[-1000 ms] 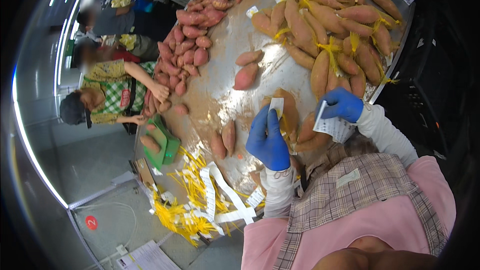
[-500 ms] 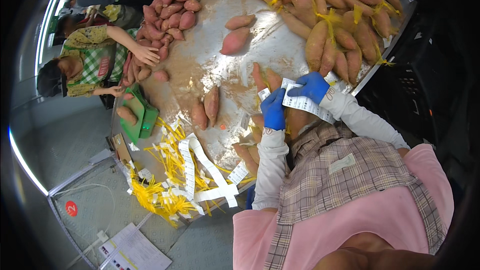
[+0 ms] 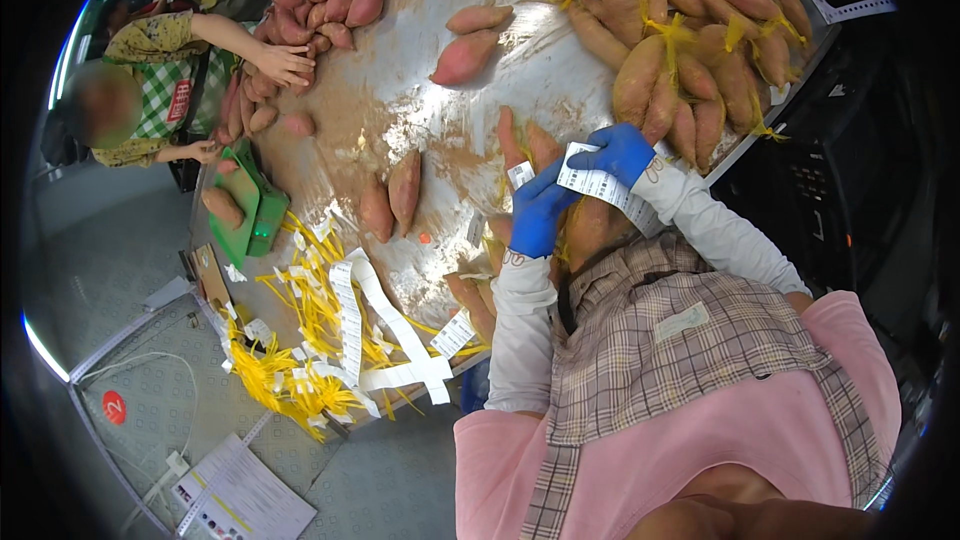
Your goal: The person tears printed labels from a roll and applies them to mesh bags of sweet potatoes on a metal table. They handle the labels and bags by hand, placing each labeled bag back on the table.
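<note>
While my blue-gloved left hand [image 3: 540,212] pinches a small white sticker [image 3: 520,175], my right hand [image 3: 622,152] grips a white label strip [image 3: 600,187] above the steel worktop [image 3: 400,110].

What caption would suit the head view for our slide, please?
Blue-gloved left hand and right hand hold a white label strip above sweet potatoes on a metal table.

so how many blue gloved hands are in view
2. The left hand pinches a small label; the right hand holds a white label strip. Both hover over the metal table.
</note>
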The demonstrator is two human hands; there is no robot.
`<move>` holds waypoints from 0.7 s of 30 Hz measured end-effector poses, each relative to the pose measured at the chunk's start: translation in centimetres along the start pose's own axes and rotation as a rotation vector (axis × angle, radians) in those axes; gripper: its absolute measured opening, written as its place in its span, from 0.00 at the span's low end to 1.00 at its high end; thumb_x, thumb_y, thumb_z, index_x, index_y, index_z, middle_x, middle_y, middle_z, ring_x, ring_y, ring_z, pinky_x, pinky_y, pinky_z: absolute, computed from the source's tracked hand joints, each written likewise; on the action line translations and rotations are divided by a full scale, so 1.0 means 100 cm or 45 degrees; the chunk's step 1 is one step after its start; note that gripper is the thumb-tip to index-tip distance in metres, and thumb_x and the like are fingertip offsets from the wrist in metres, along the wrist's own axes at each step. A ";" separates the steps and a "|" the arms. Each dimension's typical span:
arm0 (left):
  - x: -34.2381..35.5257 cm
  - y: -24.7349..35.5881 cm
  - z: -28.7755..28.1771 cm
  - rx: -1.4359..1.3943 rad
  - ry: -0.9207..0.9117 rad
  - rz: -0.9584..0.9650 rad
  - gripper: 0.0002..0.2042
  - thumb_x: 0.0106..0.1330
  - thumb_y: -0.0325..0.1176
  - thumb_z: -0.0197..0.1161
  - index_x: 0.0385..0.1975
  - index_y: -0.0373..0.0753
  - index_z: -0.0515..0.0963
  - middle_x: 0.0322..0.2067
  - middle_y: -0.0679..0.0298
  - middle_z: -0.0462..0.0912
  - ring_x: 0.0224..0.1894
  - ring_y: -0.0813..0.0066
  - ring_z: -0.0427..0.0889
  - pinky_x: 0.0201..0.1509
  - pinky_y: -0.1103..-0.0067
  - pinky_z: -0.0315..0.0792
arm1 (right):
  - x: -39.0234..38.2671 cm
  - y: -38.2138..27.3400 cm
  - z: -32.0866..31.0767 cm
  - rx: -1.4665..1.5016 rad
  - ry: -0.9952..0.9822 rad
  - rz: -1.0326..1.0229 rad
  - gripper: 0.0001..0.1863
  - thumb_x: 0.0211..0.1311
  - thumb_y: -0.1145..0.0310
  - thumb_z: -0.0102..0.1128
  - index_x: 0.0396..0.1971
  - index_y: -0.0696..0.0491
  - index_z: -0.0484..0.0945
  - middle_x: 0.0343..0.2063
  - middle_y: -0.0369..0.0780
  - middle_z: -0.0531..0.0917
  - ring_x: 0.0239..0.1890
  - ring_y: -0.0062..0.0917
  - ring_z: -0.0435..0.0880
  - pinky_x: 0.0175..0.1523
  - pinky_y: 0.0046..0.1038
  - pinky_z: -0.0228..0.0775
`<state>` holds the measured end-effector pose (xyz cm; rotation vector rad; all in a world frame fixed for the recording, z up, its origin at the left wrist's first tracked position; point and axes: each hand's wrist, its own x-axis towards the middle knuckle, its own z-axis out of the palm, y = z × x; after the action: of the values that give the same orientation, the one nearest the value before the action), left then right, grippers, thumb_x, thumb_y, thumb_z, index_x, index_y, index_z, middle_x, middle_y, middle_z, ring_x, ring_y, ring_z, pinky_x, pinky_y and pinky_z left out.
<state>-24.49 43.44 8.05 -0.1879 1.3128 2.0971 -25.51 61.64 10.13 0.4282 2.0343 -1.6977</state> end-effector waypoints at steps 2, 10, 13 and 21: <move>0.000 0.001 -0.001 -0.003 -0.016 -0.016 0.15 0.62 0.24 0.53 0.48 0.26 0.72 0.42 0.58 0.77 0.43 0.73 0.77 0.49 0.81 0.71 | -0.001 -0.003 -0.001 0.001 0.019 -0.015 0.19 0.46 0.59 0.70 0.30 0.60 0.82 0.21 0.40 0.82 0.21 0.19 0.78 0.27 0.20 0.68; 0.001 0.008 0.000 -0.076 -0.001 -0.088 0.17 0.60 0.23 0.50 0.49 0.25 0.71 0.44 0.56 0.77 0.46 0.70 0.76 0.51 0.79 0.71 | 0.005 -0.006 -0.004 -0.100 -0.029 0.052 0.19 0.46 0.60 0.70 0.33 0.60 0.82 0.23 0.41 0.83 0.23 0.20 0.81 0.29 0.20 0.71; 0.000 0.010 0.002 -0.082 0.002 -0.083 0.19 0.59 0.24 0.49 0.50 0.25 0.71 0.45 0.55 0.76 0.47 0.68 0.76 0.52 0.78 0.71 | 0.004 -0.006 -0.003 -0.085 -0.004 0.033 0.20 0.46 0.59 0.69 0.33 0.60 0.82 0.23 0.41 0.83 0.23 0.20 0.81 0.29 0.20 0.71; -0.002 0.010 0.004 -0.118 0.035 -0.078 0.19 0.59 0.24 0.49 0.51 0.25 0.70 0.45 0.54 0.76 0.47 0.67 0.77 0.53 0.77 0.71 | 0.006 -0.001 -0.003 -0.083 0.009 0.021 0.20 0.46 0.59 0.69 0.34 0.59 0.82 0.23 0.41 0.83 0.23 0.20 0.80 0.30 0.20 0.71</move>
<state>-24.84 43.41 9.08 -0.2944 1.2113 2.1114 -26.16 61.85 9.95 0.4283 2.0791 -1.6175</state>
